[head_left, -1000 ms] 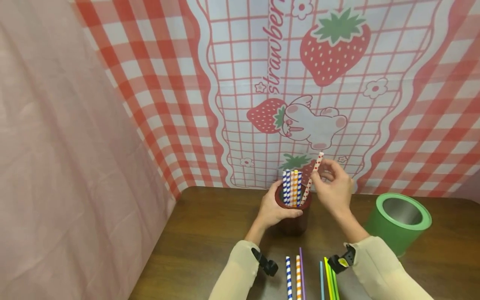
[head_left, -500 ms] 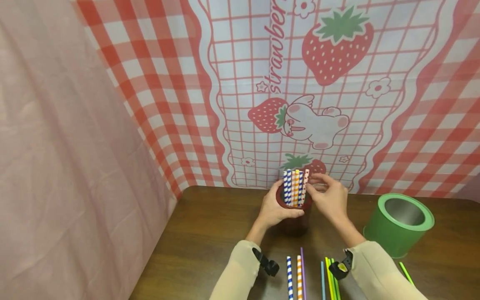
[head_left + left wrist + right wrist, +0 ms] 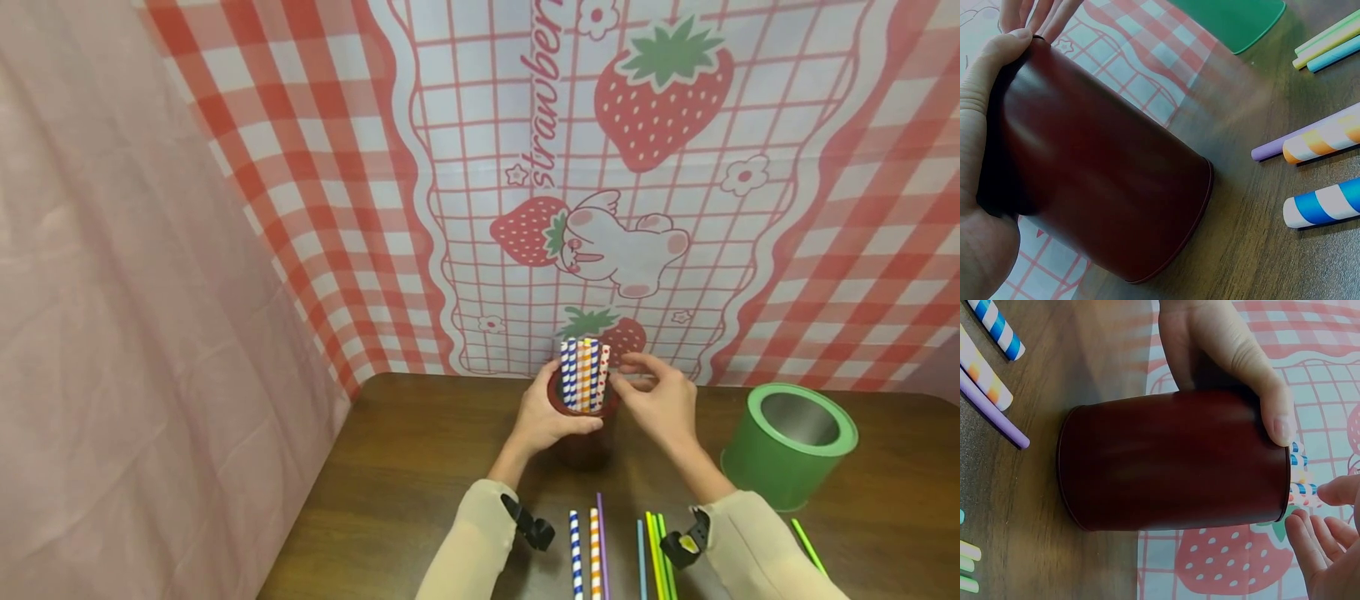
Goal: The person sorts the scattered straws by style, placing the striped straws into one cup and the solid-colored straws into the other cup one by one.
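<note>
My left hand [image 3: 538, 421] grips a dark red cylindrical cup [image 3: 1097, 162] near its rim, thumb along the near side. Several paper straws stand upright in the cup: blue-striped straws [image 3: 567, 375], an orange-striped straw [image 3: 587, 377] and a red-dotted straw [image 3: 603, 371] at the right. Beside that dotted straw is my right hand [image 3: 663, 404], its thumb tip close to the straw. In the right wrist view, the thumb and fingers of the right hand [image 3: 1329, 544] are spread apart at the rim with nothing pinched between them. The cup's wall hides the straws' lower ends.
A green tin [image 3: 783, 450] stands open-topped at the right. Nearer the front lie a blue-striped straw [image 3: 576, 554], an orange-striped straw [image 3: 596, 550], a purple stick [image 3: 603, 533], a blue stick [image 3: 641, 558] and several yellow and green sticks [image 3: 657, 554]. A printed cloth [image 3: 480, 292] hangs behind the table.
The red-dotted straw, pinched and slanting above the rim a second ago, has gone down into the cup among the others. My right hand has lowered and let it go; the left hand keeps its grip.
</note>
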Available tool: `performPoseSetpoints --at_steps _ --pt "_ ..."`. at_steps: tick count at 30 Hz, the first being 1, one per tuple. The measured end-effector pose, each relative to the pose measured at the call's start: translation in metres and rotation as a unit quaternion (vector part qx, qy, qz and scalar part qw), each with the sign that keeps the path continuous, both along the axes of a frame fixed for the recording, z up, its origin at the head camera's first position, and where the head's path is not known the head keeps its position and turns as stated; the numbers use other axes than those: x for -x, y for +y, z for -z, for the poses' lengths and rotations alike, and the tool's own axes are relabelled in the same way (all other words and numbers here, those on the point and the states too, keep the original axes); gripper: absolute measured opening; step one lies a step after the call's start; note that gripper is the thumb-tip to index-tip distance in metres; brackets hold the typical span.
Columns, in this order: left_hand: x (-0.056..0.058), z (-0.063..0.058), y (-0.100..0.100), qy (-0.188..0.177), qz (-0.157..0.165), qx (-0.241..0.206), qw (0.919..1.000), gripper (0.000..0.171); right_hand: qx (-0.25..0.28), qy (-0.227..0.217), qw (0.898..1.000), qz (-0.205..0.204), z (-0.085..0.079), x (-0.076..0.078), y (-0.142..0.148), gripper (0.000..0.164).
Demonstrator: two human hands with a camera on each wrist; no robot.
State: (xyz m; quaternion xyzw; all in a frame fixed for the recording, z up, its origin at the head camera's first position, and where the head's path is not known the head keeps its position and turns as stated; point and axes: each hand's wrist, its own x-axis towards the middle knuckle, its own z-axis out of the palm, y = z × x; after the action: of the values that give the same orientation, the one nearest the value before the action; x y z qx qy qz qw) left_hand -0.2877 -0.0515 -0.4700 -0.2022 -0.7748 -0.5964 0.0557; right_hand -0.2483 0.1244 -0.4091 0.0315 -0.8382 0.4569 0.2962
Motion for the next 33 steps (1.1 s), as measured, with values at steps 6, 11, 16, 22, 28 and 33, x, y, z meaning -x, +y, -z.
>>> performPoseSetpoints --at_steps 6,11,16,22,28,33 --pt "0.0 0.0 0.0 -0.001 0.001 0.003 1.0 0.1 -0.003 -0.016 1.0 0.004 0.0 -0.005 -0.001 0.025" --pt "-0.001 0.0 0.001 -0.01 0.0 0.006 0.9999 0.101 0.01 -0.038 0.999 0.007 0.006 -0.016 -0.002 0.024" --pt "-0.007 -0.01 0.001 -0.01 0.006 -0.001 0.9999 0.099 0.031 -0.06 0.998 0.015 0.015 -0.027 -0.004 0.024" --pt "-0.009 -0.012 0.001 -0.009 0.009 -0.001 0.9999 0.099 0.051 -0.091 0.994 0.02 0.031 -0.043 -0.005 0.025" --pt "0.002 0.001 0.002 -0.013 -0.005 0.02 0.9997 0.103 0.055 -0.142 0.988 0.022 0.047 -0.063 -0.013 0.024" --pt "0.003 0.0 0.001 -0.012 -0.006 0.026 0.9996 0.103 0.034 -0.183 0.983 0.003 0.058 -0.08 -0.022 0.023"
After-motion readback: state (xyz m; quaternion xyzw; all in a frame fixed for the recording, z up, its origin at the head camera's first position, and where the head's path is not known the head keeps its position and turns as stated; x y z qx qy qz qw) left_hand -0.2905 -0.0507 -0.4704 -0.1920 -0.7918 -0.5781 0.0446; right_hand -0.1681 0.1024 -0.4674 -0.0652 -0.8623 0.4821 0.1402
